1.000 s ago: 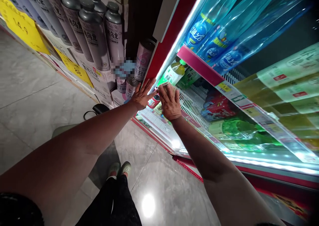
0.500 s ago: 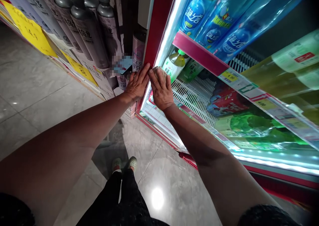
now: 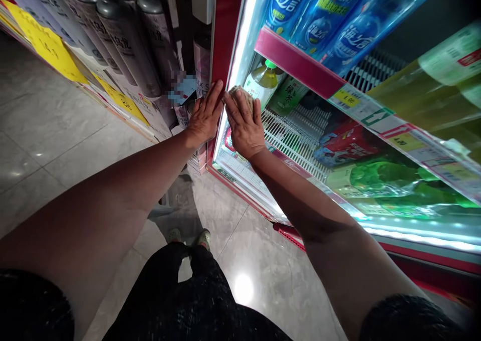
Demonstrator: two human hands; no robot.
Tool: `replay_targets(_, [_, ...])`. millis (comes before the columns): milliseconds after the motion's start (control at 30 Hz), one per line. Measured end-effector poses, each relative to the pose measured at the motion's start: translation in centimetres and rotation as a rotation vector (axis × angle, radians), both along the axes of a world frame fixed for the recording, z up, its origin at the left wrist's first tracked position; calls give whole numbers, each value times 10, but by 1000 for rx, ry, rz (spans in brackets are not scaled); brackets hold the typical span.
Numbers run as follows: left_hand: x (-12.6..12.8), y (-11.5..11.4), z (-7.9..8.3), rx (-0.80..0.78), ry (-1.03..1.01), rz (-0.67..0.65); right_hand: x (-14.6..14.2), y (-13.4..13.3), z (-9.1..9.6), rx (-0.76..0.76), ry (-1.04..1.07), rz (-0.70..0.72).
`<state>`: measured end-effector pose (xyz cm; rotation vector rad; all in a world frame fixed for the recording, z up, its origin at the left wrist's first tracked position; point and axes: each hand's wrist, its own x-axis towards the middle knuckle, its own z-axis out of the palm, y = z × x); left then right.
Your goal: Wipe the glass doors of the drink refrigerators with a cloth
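At the lit edge of the fridge, we have both hands side by side. Our right hand has its grip on a brown cloth, pressed beneath the fingers beside the light strip. At nine o'clock from it, our left hand has a loose, unclosed grip, fingers stretched along the red frame.

From our right hand, we see a green-capped bottle near one o'clock, a dark green bottle at two, and a red package at three. Blue bottles stand above a pink shelf edge, between one and two o'clock.

From our left hand, grey cans stand in a row at ten o'clock, with a yellow price tag in front. At six o'clock, our pale shoes are on the tiled floor.
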<state>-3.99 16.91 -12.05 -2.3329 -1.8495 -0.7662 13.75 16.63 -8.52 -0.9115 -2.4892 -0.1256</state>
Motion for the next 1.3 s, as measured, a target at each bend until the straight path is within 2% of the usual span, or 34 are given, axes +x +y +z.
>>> replay_targets(100, [1, -2, 1, -31, 10, 5, 7, 2, -1, -6, -15, 54])
replay_targets(333, [2, 0, 1, -50, 54, 28, 5, 11, 19, 80, 8, 69])
replay_targets(633, [0, 3, -6, -25, -21, 20, 9, 6, 11, 117, -24, 47])
replay_targets(767, [1, 1, -4, -51, -39, 4, 20, -1, -5, 78, -71, 48])
replay_targets(967, [7, 0, -2, -71, -64, -11, 58, -25, -51, 2, -78, 5])
replay_targets(1067, [12, 0, -5, -53, -113, -13, 71, -35, -61, -7, -81, -17])
replay_targets(1167, [13, -5, -5, -84, -77, 0, 72, -38, -54, -4, -80, -38])
replay_targets(1300, [8, -16, 0, -144, -8, -7, 57, -31, -27, 52, -31, -60])
